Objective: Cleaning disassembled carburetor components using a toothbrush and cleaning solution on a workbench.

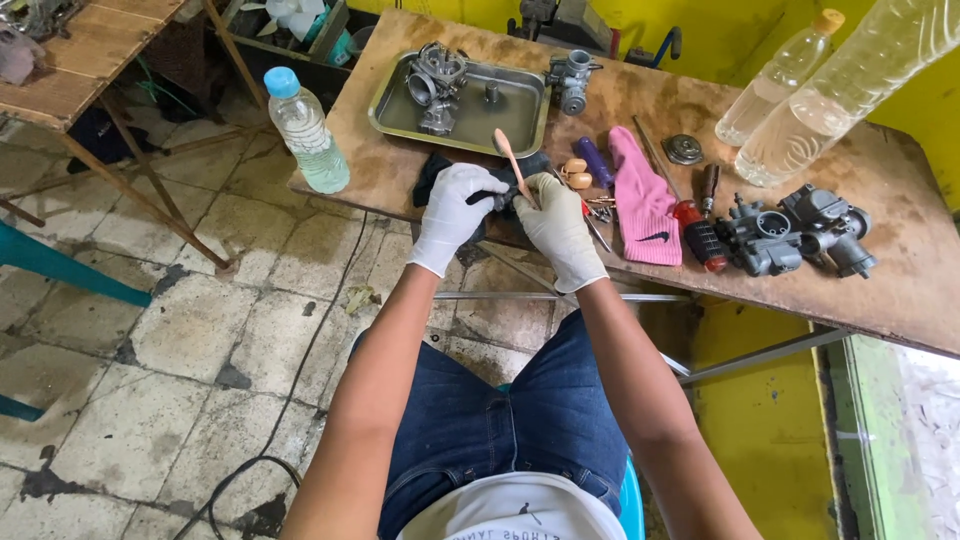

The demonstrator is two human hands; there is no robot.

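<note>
At frame centre, the gloved left hand grips a small dark part while the gloved right hand grasps a toothbrush, mid-scrub; next calls for steady brushing.

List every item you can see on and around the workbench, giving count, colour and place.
metal tray: one, silver, table back-left, holding a carburetor
carburetors: two more, grey, table right; another beside the tray
plastic bottles: three, clear; one at table's left corner, two at right
pink glove: one, table centre
screwdriver: one, red-handled, beside the glove
brush: one, pale handle, right hand
hands: left and right, white-gloved, on a dark part
</note>
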